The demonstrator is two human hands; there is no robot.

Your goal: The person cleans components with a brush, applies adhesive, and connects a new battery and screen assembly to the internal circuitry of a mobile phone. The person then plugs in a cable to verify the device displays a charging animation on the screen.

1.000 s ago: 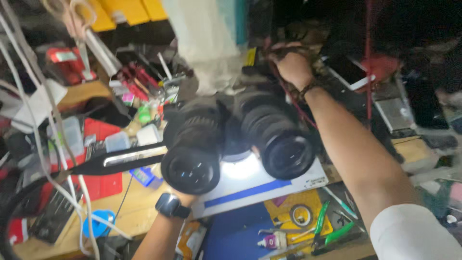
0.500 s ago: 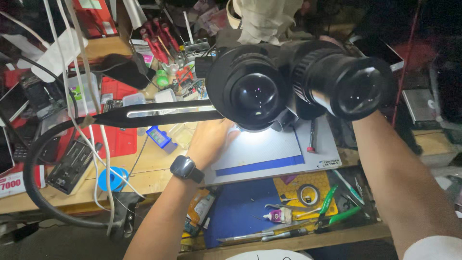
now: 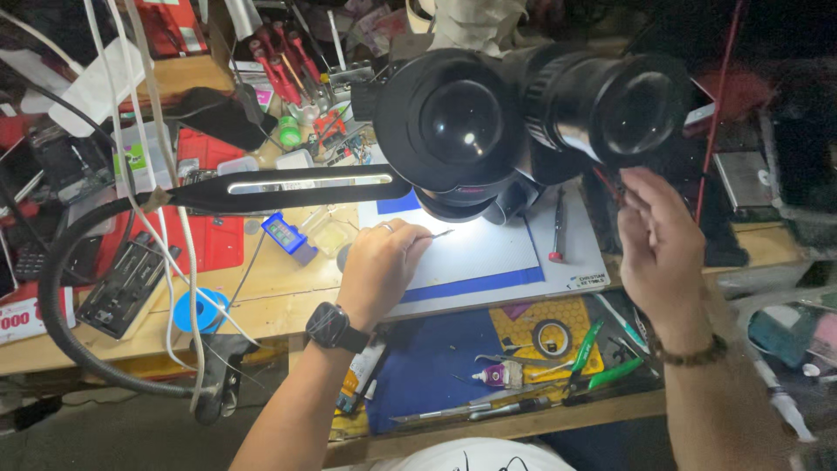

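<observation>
The left hand (image 3: 377,266) rests on the white mat (image 3: 488,253) under the microscope (image 3: 523,113), fingers pinched shut around a thin metal tool, most likely tweezers (image 3: 438,234), though the tool is too slim to name with certainty. Half a second ago this hand lay flatter and further under the microscope; now it has drawn out toward the near-left edge of the mat, and the tool's tip shows clearly in the bright patch of light. The right hand (image 3: 663,249), which a second ago was up behind the microscope near its far side, has come down to the right of the microscope and now hangs in the air above the mat's right edge, fingers loosely curled and holding nothing that I can see. I judge this means the adjusting of the microscope is over and the fine work beneath it is being set up, with the free hand moving in to help. The tweezers lie almost level on the mat, their long axis running left to right with a slight rise away from the person, the tip pointing right toward the lit spot directly under the microscope. A red-handled screwdriver (image 3: 557,228) lies on the mat to the right of the microscope, running front to back.
</observation>
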